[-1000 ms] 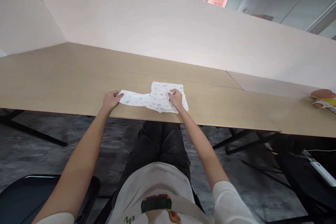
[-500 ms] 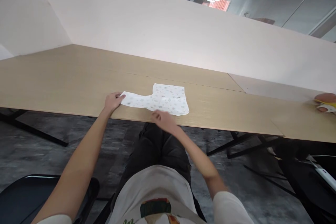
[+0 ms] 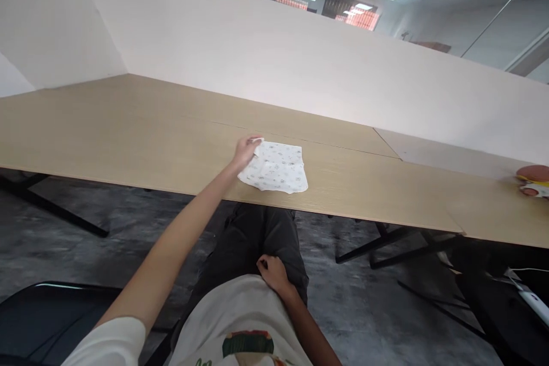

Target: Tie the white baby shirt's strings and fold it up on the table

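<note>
A small white garment (image 3: 281,168) with a tiny printed pattern lies flat near the table's front edge. Its sleeve-like strip, at the left side, is folded over toward the body of the cloth. My left hand (image 3: 246,150) is closed on that strip, pinching its end at the garment's upper left corner; part of the strip is hidden by the fingers. My right hand (image 3: 273,271) rests on my lap, below the table edge, with its fingers curled and no object visible in them.
The wooden table (image 3: 171,143) runs across the view, with a white partition (image 3: 266,63) behind it. A brown and yellow toy-like object (image 3: 534,180) sits at the far right. Black chairs stand at the lower left (image 3: 55,320) and lower right (image 3: 493,303).
My left hand has moved right and away from me, bringing the garment's strip over toward its body. My right hand has withdrawn from the garment's near edge to my lap.
</note>
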Available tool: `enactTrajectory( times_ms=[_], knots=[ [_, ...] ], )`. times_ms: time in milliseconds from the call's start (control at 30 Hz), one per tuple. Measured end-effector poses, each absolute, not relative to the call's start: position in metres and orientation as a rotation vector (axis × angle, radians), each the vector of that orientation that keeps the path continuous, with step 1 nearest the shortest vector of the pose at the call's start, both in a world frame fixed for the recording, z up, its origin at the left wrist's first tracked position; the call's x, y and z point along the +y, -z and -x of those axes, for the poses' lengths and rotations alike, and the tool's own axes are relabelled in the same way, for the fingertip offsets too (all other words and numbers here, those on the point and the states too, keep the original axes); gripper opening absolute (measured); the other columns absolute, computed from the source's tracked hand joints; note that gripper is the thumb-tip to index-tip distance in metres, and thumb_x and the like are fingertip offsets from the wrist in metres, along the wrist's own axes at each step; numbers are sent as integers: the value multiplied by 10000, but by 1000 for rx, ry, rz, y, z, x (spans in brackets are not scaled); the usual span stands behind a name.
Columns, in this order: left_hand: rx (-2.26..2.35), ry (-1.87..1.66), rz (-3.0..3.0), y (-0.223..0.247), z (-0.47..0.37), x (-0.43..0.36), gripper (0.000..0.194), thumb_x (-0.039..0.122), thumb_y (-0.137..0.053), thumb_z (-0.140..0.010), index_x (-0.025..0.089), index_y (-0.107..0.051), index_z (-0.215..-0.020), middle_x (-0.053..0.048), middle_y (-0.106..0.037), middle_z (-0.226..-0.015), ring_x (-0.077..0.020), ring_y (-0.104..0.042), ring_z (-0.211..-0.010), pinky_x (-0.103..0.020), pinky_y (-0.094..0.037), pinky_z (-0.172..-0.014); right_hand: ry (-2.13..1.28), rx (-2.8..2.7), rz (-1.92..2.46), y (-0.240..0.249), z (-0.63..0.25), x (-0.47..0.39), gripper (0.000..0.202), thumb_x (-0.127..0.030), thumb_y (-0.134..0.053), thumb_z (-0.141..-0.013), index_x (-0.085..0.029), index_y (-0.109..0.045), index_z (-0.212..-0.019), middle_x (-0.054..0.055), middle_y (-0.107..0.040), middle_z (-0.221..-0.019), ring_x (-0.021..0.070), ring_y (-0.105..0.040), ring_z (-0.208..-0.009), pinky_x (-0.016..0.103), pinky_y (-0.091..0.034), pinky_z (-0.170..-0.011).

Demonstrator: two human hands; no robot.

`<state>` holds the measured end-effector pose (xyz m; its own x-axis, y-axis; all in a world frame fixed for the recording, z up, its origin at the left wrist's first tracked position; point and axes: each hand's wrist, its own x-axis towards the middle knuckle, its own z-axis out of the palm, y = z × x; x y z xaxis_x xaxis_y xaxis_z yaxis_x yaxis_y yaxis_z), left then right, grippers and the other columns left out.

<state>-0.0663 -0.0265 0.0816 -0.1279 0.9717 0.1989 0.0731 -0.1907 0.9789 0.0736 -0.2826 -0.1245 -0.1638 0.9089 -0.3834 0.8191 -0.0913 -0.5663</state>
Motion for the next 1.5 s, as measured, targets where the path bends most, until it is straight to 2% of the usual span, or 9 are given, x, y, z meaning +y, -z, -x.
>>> enactTrajectory(
  times_ms=[167,267,400,500,567,767,967,1267,1500],
  knots=[
    [1168,-953,-1868,-61,3,-47,441,311,-556,-848,186,-568,-1271,-29,-634,-825,-149,-612,-670,-278,-508,-642,-1062,-2023,1873,130,-74,-284,281,-235,-476,-905,-240,-735,-1015,53,-749,-1028,213,-695,-964,265,-475,-814],
    [1037,-738,-2263,-46,-1,-59,533,344,-553,-847,184,-495,-1352,-79,-676,-1041,-214,-638,-964,-349,-498,-887,-1031,-1971,1841,133,-72,-287,277,-188,-479,-896,-210,-729,-1014,60,-746,-1003,196,-693,-945,249,-475,-822],
    [1027,-859,-2530,-40,43,-71,433,347,-438,-905,180,-556,-1287,-113,-579,-1316,-248,-491,-1265,-392,-379,-1084,-879,-1872,1669,117,-83,-283,283,-138,-473,-871,-193,-711,-1014,72,-721,-999,183,-681,-865,260,-504,-796],
    [1100,-908,-2579,-37,93,-79,340,263,-401,-888,180,-677,-1069,-108,-618,-1228,-236,-536,-1194,-390,-401,-1062,-645,-1789,1525,82,-110,-266,301,-142,-427,-881,-214,-709,-957,75,-706,-934,191,-668,-813,288,-533,-749],
    [1148,-853,-2644,-33,120,-83,299,213,-447,-835,209,-717,-961,-89,-619,-1237,-244,-546,-1175,-412,-402,-1056,-414,-1751,1454,52,-134,-244,324,-150,-398,-899,-219,-710,-954,91,-697,-971,205,-661,-924,324,-529,-849],
    [1233,-730,-2769,-21,138,-83,328,164,-475,-825,251,-754,-974,-89,-618,-1271,-262,-559,-1163,-437,-428,-1015,5,-2022,1431,-6,-191,-159,366,-61,-422,-858,-196,-724,-1013,130,-615,-1243,240,-547,-1201,428,-439,-1044],
    [1224,-742,-2729,-23,132,-83,304,261,-442,-902,228,-737,-963,-92,-691,-1155,-249,-606,-1097,-401,-456,-970,-47,-2147,1488,-12,-199,-139,317,-68,-435,-859,-153,-714,-984,138,-684,-1057,235,-627,-1005,392,-495,-925],
    [1338,-969,-2456,-70,138,-99,385,458,-398,-937,232,-685,-1059,-75,-714,-1119,-249,-637,-1045,-332,-459,-924,-117,-1808,1396,-63,-203,-147,273,-225,-425,-888,-176,-677,-982,102,-701,-1025,220,-627,-975,335,-471,-904],
    [1692,-889,-2238,-71,105,-8,320,350,-484,-892,186,-678,-1086,-95,-734,-1013,-233,-656,-923,-308,-474,-806,-169,-1703,1969,-76,-196,-39,298,-169,-501,-834,-141,-688,-1064,100,-724,-973,198,-647,-878,249,-443,-744]
  ],
)
